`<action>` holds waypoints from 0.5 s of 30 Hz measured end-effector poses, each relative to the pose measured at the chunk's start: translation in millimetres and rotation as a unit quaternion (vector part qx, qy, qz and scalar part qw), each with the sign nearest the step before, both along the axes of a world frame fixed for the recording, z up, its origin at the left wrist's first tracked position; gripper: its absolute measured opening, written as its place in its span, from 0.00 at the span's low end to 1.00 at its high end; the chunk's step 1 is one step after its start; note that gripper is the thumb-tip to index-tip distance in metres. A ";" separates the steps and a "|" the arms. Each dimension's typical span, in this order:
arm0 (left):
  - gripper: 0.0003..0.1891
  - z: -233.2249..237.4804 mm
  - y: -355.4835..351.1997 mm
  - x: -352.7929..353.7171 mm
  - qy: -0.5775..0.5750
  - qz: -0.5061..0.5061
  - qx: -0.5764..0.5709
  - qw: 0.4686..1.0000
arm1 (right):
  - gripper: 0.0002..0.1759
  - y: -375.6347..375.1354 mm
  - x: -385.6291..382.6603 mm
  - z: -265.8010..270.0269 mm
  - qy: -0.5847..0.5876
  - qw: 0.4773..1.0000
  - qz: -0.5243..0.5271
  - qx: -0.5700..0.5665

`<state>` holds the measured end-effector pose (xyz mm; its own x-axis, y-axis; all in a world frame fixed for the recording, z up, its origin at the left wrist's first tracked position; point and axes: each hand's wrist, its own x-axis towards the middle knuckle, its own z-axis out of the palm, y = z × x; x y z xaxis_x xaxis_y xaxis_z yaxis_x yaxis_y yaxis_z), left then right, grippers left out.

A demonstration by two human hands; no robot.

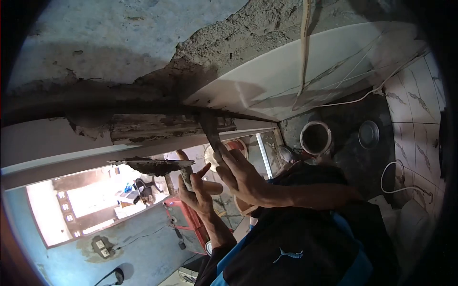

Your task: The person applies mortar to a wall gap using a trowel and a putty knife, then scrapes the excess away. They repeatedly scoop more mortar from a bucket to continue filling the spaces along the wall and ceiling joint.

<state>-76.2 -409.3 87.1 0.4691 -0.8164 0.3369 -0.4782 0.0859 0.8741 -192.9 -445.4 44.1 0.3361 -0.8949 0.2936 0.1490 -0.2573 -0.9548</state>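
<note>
My left hand point(198, 193) is wrapped round the handle of a trowel point(186, 164), at the middle of the view. A heap of dark wet mortar point(152, 166) lies along its blade. My right hand point(243, 178), just to the right, grips a flat, mortar-stained tool point(210, 131). That tool's far end reaches the rough brown strip point(157, 127) beside the dark gap under the tile edge. Above it, a large pale tile panel point(281, 71) meets rough grey plaster point(229, 43) on the wall.
Right of my hands, a round bucket point(316, 138) and a metal lid or dish point(369, 135) are on the dark floor. A pale hose point(304, 47) crosses the tile panel. At lower left are a red frame point(191, 219), a bright window opening and a blue wall point(148, 248).
</note>
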 end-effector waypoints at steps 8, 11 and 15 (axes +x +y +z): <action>0.20 -1.7 -7.5 -5.4 -0.004 0.007 -0.046 0.999 | 0.26 -19.6 -60.9 -19.4 0.045 0.994 0.007 -0.100; 0.20 -2.7 -5.3 -3.3 -0.023 0.012 -0.028 0.999 | 0.29 -42.4 -53.7 -36.8 0.102 0.975 -0.048 -0.192; 0.20 -5.4 -1.8 3.2 -0.044 0.033 0.001 0.998 | 0.34 -69.5 -37.8 -61.0 0.090 0.948 -0.089 -0.291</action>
